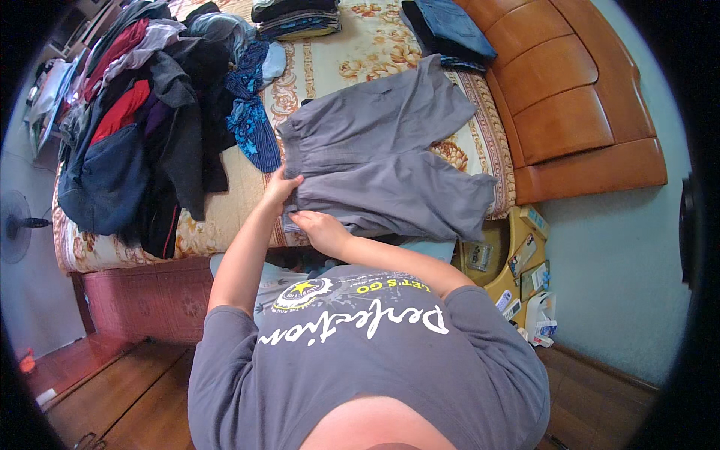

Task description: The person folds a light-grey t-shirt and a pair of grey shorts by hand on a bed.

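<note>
A pair of grey shorts [375,150] lies spread on the bed, its gathered waistband to the left and both legs pointing right. My left hand [282,186] is closed on the waistband, with the thumb on top and the other fingers mostly hidden by the cloth. Nearer to me, my right hand [319,231] pinches the waistband's near corner. The fabric is wrinkled along the waist and at the leg hems.
To the left rises a big heap of clothes [142,142], with a blue patterned garment [253,127] beside it. Folded clothes [296,19] are stacked at the back, folded jeans [450,34] at the back right. A brown padded headboard [559,82] and a cluttered yellow nightstand [510,259] stand right.
</note>
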Demonstrator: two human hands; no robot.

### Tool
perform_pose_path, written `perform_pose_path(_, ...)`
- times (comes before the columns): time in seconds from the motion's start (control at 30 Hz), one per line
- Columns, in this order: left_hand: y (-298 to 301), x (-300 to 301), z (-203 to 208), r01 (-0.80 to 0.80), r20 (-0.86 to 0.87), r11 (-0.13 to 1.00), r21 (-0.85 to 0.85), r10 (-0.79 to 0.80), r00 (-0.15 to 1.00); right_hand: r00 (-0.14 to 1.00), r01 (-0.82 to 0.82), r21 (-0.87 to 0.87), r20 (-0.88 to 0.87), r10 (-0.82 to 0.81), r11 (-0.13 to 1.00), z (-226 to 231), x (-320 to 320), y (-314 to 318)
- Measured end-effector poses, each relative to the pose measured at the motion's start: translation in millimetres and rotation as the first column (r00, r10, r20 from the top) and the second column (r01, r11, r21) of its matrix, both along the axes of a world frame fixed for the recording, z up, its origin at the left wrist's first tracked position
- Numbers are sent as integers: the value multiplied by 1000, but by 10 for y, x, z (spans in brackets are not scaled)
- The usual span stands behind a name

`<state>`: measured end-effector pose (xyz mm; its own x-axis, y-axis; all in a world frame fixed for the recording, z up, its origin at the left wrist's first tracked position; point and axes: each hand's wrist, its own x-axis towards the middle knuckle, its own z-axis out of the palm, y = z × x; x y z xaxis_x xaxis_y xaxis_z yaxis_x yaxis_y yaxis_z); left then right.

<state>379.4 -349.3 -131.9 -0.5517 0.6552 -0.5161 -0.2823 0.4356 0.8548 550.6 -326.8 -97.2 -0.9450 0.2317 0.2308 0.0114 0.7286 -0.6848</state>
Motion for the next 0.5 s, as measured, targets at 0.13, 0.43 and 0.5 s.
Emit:
perform_pose_path(0.13,-329,-188,-21,-57,-244,971,232,115,963,990,-37,-38,-137,31,999,-80,-20,-82)
perform_pose_path(0.43,-559,-753,-216,-84,-830,996,-22,29,557,845,534,-375,189,-501,758,-28,440,1721)
perform_pose_path(0.5,-242,-836,-33,-93,-919,971,-221,-175,352,686,728,-131,141,-714,674,-182,765,2598)
